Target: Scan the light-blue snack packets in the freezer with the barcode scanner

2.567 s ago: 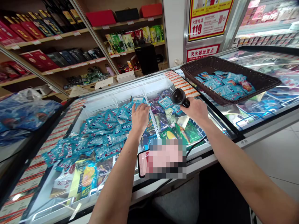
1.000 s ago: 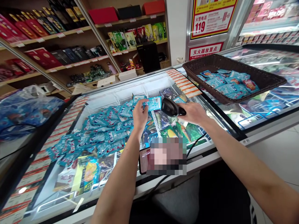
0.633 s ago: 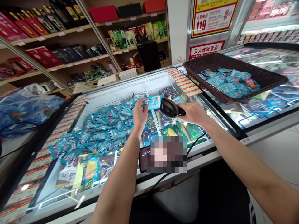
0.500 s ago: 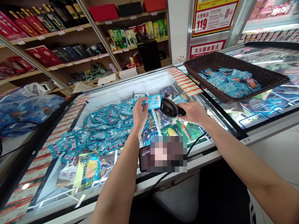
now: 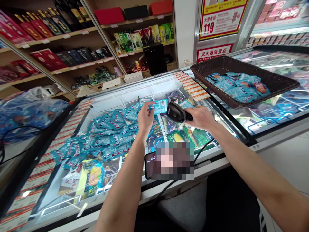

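My left hand pinches a small blue packet and holds it up over the open chest freezer. My right hand grips a black barcode scanner, whose head sits just right of the packet and points at it. Below my hands lies a heap of the same blue packets in the freezer's left section. Green and purple wrapped items fill the section under the scanner.
A dark wicker basket with more blue packets rests on the glass lid at the right. A phone lies on the freezer's near rim, with the scanner's cable beside it. A blue plastic bag sits at the left. Shelves of boxed goods stand behind.
My left hand picked one blue packet off the heap and lifted it. The scanner swung left and down from pointing away to facing the packet. In the last half second little moved.
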The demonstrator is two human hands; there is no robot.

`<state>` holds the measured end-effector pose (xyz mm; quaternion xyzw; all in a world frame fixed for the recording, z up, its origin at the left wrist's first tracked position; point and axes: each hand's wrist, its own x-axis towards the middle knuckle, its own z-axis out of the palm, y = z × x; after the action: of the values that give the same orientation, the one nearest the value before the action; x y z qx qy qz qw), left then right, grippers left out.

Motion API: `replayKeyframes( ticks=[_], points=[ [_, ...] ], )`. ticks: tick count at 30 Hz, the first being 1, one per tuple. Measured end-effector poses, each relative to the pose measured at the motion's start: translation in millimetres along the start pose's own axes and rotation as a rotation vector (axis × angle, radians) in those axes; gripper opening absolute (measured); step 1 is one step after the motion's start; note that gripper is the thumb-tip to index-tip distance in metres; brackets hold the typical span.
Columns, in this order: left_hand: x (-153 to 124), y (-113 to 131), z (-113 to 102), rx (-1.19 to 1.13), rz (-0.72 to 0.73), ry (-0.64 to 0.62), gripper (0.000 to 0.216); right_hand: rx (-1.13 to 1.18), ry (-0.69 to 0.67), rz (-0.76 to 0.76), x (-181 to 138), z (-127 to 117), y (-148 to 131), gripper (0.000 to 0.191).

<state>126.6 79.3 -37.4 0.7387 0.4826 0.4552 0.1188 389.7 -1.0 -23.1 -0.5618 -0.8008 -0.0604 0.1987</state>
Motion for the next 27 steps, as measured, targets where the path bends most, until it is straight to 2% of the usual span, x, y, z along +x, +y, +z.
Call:
replayKeyframes(
  ticks=[16,21,27],
  points=[
    [-0.7,0.5,0.0,0.032,0.009,-0.019,0.031,0.003,0.031,0.028,-0.1,0.0,0.6,0.036],
    [2.8,0.8,-1.2,0.138,0.056,0.034,0.045,-0.053,0.100,0.208,1.0,-2.6,5.5,0.040],
    [1.4,-0.1,-0.7,0.512,-0.014,0.095,0.046,-0.106,0.117,0.418,6.1,-5.8,14.1,0.042]
  ],
)
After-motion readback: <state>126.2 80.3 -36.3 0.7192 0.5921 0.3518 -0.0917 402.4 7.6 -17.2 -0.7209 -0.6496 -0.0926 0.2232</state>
